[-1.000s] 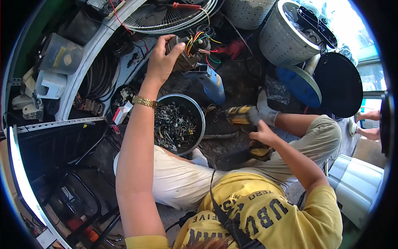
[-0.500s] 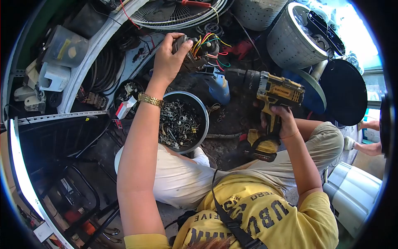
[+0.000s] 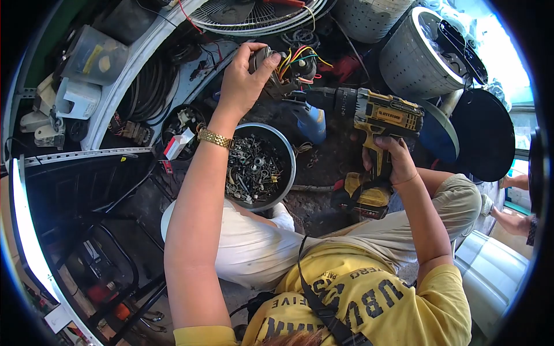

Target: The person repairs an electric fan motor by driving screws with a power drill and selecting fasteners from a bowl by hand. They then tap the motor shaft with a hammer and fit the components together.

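Note:
My left hand [image 3: 245, 81] is closed around a small electric motor [image 3: 278, 86], from which red, yellow, green and black wires spread out. My right hand [image 3: 391, 158] grips the handle of a yellow and black cordless drill [image 3: 392, 115]. The drill lies level, its chuck pointing left, and the dark bit [image 3: 317, 95] reaches close to the motor; whether it touches cannot be made out. Just below the motor stands a blue object [image 3: 311, 124] with a metal top. Under my left forearm is a round metal bowl [image 3: 292, 167] full of screws and small metal parts.
Fan guards [image 3: 254, 27] lie at the top. A perforated grey drum [image 3: 404, 66] and a black round disc [image 3: 482, 135] stand at right. Coiled cable [image 3: 141, 92] and clear plastic containers [image 3: 95, 57] sit at left. Another person's legs [image 3: 513, 222] show at the right edge.
The drill has risen slightly and become more level, with its bit nearer the motor's height. My left hand keeps hold of the motor. The whole view has shifted a little.

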### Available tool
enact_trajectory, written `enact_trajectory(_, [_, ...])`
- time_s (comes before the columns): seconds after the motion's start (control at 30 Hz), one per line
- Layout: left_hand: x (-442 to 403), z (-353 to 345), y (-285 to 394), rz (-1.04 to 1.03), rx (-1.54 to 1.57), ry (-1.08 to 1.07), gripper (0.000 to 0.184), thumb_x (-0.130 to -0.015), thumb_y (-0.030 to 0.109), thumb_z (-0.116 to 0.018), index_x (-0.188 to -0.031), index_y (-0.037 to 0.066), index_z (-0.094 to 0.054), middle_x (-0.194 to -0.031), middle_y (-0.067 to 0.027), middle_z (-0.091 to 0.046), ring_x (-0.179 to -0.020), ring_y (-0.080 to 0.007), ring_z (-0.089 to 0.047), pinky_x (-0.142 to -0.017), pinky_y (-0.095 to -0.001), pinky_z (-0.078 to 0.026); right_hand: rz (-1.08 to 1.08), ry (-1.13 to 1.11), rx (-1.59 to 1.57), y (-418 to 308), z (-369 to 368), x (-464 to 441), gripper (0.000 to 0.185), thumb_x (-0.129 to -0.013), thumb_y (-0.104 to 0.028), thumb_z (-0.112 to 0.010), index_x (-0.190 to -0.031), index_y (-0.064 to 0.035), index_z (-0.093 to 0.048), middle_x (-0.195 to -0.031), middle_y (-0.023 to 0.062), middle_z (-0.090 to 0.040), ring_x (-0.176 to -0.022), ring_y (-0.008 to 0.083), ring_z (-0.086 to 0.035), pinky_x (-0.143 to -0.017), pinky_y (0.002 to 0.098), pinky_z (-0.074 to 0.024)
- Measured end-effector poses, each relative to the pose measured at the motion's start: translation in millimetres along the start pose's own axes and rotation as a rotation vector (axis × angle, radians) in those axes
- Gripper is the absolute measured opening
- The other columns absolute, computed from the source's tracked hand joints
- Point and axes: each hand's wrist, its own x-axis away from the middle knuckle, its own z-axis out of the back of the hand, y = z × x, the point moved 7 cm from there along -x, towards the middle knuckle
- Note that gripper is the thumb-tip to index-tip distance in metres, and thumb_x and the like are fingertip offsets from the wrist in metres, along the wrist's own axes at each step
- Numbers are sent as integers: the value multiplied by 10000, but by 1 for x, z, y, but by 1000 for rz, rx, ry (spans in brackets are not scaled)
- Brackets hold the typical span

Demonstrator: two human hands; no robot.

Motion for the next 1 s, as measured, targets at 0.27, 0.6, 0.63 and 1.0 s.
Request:
enact_trajectory(0.27, [-2, 4, -2, -61, 34, 59, 475, -846, 420, -696, -1073, 17, -587, -903, -75, -640, -814, -148, -596, -756, -283, -473, -15, -3, -9, -1, -3, -3, 477, -815, -170, -608, -1229, 41, -499, -1034, 200, -636, -573, 180, -608, -500, 265, -529])
enact_trajectory(0.6, [10, 1, 5, -78, 25, 56, 424, -875, 355, -687, -1100, 14, -576, -923, -47, -621, -816, -104, -575, -740, -248, -467, -118, -73, 118, -21, 3, -18, 439, -777, -177, -625, -1167, 15, -559, -930, 129, -635, -540, 151, -557, -484, 256, -455])
enact_trajectory(0.63, [10, -2, 4, -41, 35, 17, 422, -899, 341, -669, -1142, 14, -561, -972, -22, -592, -849, -65, -543, -750, -214, -448, -116, -74, 119, -22, 2, -18, 439, -777, -177, -625, -1167, 15, -559, -930, 129, -635, -540, 151, -557, -484, 256, -455])
enact_trajectory(1.0, [8, 3, 5, -43, 32, -1, 405, -904, 313, -667, -1153, 13, -557, -996, -25, -607, -876, -65, -557, -777, -221, -459, -65, -132, 159, -19, -9, -19, 371, -777, -138, -626, -1106, 29, -590, -921, 121, -638, -580, 161, -586, -523, 278, -494])
